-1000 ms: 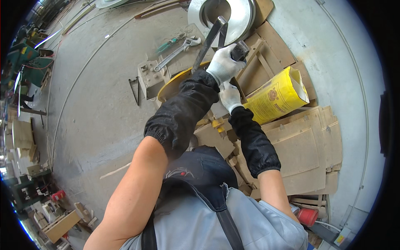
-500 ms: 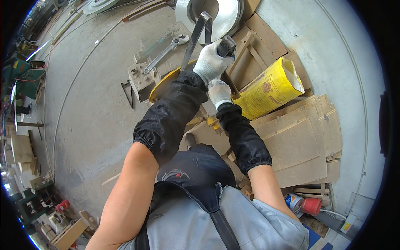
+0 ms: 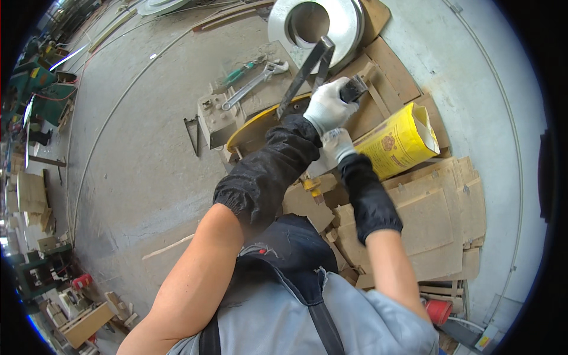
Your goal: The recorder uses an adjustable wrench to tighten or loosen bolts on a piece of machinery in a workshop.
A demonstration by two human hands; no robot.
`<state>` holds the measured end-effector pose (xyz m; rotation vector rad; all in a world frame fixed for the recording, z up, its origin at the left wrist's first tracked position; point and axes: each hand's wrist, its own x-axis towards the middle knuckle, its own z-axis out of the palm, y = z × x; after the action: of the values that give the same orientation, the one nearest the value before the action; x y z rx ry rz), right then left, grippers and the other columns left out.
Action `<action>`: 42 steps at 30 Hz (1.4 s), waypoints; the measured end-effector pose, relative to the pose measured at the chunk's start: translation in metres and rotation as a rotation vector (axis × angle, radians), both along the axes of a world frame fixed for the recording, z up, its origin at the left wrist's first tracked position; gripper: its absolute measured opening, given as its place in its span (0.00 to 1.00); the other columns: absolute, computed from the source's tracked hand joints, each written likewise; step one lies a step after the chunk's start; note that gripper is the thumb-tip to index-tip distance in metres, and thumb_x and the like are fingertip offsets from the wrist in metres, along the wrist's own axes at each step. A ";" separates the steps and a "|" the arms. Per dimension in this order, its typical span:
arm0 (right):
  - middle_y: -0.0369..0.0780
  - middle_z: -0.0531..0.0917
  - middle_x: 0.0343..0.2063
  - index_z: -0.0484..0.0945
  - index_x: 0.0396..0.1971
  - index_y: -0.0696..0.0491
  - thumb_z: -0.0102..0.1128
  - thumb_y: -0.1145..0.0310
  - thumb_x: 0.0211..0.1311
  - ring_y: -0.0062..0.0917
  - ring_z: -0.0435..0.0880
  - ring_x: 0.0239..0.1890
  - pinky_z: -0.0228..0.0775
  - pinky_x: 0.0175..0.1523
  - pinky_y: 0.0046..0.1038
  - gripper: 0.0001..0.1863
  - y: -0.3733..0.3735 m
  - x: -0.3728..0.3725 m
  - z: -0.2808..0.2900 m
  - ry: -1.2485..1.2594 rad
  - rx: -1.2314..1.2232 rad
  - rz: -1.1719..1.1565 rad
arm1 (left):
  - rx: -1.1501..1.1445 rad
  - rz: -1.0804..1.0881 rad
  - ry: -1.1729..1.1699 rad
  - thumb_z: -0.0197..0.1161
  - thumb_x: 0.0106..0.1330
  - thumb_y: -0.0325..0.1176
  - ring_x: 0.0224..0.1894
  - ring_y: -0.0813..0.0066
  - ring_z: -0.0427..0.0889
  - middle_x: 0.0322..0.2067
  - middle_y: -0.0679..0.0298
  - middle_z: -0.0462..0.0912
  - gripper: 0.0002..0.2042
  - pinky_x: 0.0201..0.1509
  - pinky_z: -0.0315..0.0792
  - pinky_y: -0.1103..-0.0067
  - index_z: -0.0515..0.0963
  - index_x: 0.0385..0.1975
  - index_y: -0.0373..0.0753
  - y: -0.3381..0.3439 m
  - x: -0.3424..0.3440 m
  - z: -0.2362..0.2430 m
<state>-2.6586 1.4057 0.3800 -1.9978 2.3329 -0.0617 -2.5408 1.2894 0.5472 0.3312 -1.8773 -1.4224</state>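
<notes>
My left hand (image 3: pixel 331 107), in a white knit glove, is wrapped around a dark bar whose squared black end (image 3: pixel 354 89) sticks out past the thumb side. Beyond the fist rises a bent flat metal strip (image 3: pixel 303 72), folded into a narrow V. My right hand (image 3: pixel 338 144), also gloved, is closed just below the left one, slightly blurred; whatever it grips is hidden. Under the left sleeve shows a machine with a yellow-rimmed round guard (image 3: pixel 254 131). On its grey bed lie an adjustable wrench (image 3: pixel 254 84) and a green-handled tool (image 3: pixel 238 73).
A yellow open sack (image 3: pixel 397 144) stands right of my hands, with stacked brown boards (image 3: pixel 423 222) nearer me. A silver metal coil (image 3: pixel 281 26) lies at the far side. The pale wall (image 3: pixel 473 118) is on the right; a red bucket (image 3: pixel 439 310) sits lower right.
The view has shifted, moving the surroundings rightward and down. My left hand and the V-shaped strip have moved right and nearer me; both hands remain closed.
</notes>
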 end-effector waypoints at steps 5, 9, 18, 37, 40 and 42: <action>0.44 0.89 0.37 0.86 0.39 0.49 0.56 0.65 0.66 0.38 0.89 0.42 0.80 0.49 0.40 0.11 -0.018 0.012 0.033 0.100 0.073 0.146 | 0.022 0.030 -0.013 0.70 0.55 0.32 0.36 0.49 0.86 0.31 0.48 0.85 0.14 0.43 0.79 0.67 0.81 0.40 0.36 -0.012 0.005 -0.005; 0.44 0.90 0.38 0.87 0.38 0.51 0.61 0.57 0.63 0.39 0.89 0.41 0.79 0.51 0.40 0.15 -0.015 0.047 0.044 -0.174 -0.179 -0.245 | 0.051 0.020 -0.057 0.71 0.55 0.32 0.39 0.51 0.87 0.34 0.50 0.86 0.14 0.46 0.79 0.68 0.81 0.41 0.37 -0.007 0.010 -0.001; 0.42 0.91 0.42 0.92 0.37 0.48 0.53 0.59 0.68 0.36 0.90 0.48 0.81 0.52 0.39 0.17 -0.031 0.056 0.014 0.073 0.198 -0.323 | 0.045 0.019 -0.055 0.71 0.56 0.31 0.39 0.55 0.87 0.33 0.50 0.86 0.14 0.46 0.79 0.70 0.81 0.42 0.36 -0.002 0.009 0.004; 0.44 0.88 0.48 0.88 0.44 0.51 0.51 0.62 0.70 0.35 0.86 0.55 0.76 0.60 0.37 0.17 -0.039 0.040 0.038 -0.090 0.300 -0.141 | 0.118 -0.001 -0.017 0.69 0.58 0.26 0.33 0.75 0.83 0.29 0.59 0.85 0.11 0.43 0.77 0.76 0.80 0.40 0.35 -0.007 0.001 0.006; 0.45 0.88 0.48 0.86 0.44 0.50 0.51 0.66 0.69 0.36 0.86 0.54 0.76 0.59 0.38 0.14 -0.032 0.026 0.035 -0.072 0.273 -0.048 | 0.185 0.025 -0.019 0.69 0.57 0.24 0.33 0.78 0.82 0.29 0.64 0.85 0.10 0.42 0.77 0.77 0.80 0.38 0.35 -0.001 -0.005 0.013; 0.45 0.88 0.48 0.85 0.44 0.50 0.52 0.67 0.69 0.37 0.86 0.53 0.77 0.58 0.38 0.13 -0.031 0.021 0.035 -0.081 0.242 0.016 | 0.219 0.013 -0.020 0.69 0.57 0.24 0.32 0.79 0.82 0.29 0.64 0.85 0.09 0.42 0.77 0.78 0.81 0.37 0.35 -0.001 -0.008 0.016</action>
<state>-2.6378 1.3743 0.4154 -1.8614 2.1591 0.1316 -2.5490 1.2888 0.5629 0.4638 -1.7350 -1.6248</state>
